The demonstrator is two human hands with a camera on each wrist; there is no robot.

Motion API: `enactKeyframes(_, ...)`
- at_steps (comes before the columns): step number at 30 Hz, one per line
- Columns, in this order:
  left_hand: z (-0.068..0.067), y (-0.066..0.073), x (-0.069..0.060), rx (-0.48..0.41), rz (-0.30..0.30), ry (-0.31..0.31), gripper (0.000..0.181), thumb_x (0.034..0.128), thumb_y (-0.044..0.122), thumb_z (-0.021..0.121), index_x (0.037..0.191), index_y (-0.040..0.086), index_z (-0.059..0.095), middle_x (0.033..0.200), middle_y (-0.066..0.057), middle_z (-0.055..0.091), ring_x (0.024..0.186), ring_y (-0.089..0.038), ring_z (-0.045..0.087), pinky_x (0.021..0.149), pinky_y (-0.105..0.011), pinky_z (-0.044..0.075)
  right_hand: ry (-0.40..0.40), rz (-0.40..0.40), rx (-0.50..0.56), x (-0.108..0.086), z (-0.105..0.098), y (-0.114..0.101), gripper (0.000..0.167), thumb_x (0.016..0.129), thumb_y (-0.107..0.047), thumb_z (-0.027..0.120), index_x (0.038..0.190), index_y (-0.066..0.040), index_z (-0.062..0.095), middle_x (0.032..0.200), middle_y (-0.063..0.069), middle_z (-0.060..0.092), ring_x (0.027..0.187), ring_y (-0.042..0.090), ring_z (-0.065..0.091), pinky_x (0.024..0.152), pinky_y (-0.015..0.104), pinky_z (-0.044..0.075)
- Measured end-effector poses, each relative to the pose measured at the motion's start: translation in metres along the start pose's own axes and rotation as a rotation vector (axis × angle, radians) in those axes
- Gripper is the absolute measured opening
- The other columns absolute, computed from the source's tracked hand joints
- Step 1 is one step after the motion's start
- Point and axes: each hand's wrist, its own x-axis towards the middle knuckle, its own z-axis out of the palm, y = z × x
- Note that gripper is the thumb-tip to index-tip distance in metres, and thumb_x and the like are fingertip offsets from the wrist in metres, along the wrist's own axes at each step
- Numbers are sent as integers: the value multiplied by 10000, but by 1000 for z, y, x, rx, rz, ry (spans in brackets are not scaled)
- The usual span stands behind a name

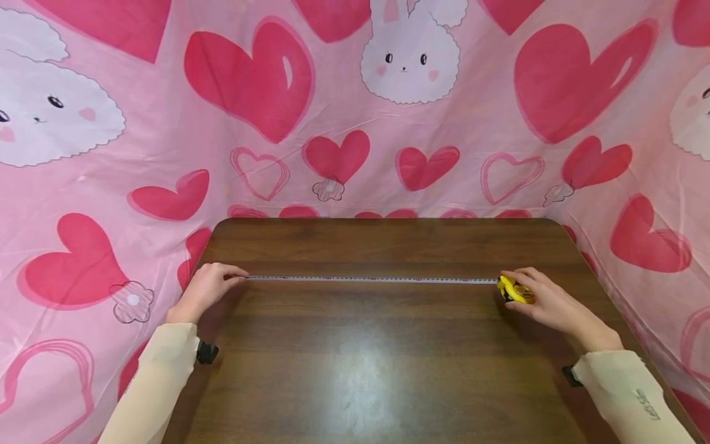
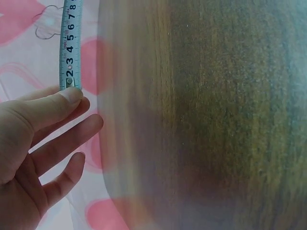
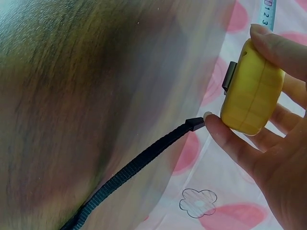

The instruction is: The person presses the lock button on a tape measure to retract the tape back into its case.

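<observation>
A yellow tape measure (image 1: 516, 290) sits in my right hand (image 1: 551, 305) over the right part of the table. From its case the white blade (image 1: 371, 280) runs straight across to the left. My left hand (image 1: 208, 287) pinches the blade's end between thumb and index finger; in the left wrist view the blade (image 2: 70, 43) shows its printed numbers, and the other fingers are spread apart. In the right wrist view the yellow case (image 3: 253, 88) is gripped between thumb and fingers, with a black clip (image 3: 230, 76) on its side.
Below is a brown wooden table (image 1: 360, 357) with rounded far corners. Pink cloth (image 1: 344, 117) printed with hearts and rabbits hangs behind it and on both sides. A dark strap (image 3: 134, 165) extends across the right wrist view.
</observation>
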Motion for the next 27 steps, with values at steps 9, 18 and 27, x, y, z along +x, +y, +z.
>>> enactKeyframes(9, 4, 0, 1, -16, -12, -23, 184, 921, 105, 797, 1100, 71, 819, 1045, -159, 785, 990, -371, 727, 952, -597, 530, -35, 26, 19, 4, 3, -5, 639, 821, -163, 890, 1370, 5, 608, 1199, 135, 609, 1031, 286, 594, 851, 520, 528)
enactKeyframes(18, 6, 1, 4, -26, -36, -57, 202, 930, 106, 788, 1127, 69, 812, 1075, -164, 781, 1014, -383, 718, 961, -602, 528, -45, 25, 33, 8, 5, -5, 654, 827, -168, 887, 1380, 23, 595, 1202, 152, 611, 1034, 304, 600, 859, 567, 524)
enactKeyframes(27, 9, 5, 7, -38, -47, -81, 203, 938, 97, 779, 1137, 71, 809, 1101, -168, 776, 1028, -385, 711, 967, -600, 527, -71, 51, 59, 11, 6, -7, 653, 842, -168, 873, 1389, 35, 581, 1212, 178, 605, 1045, 334, 591, 893, 601, 512)
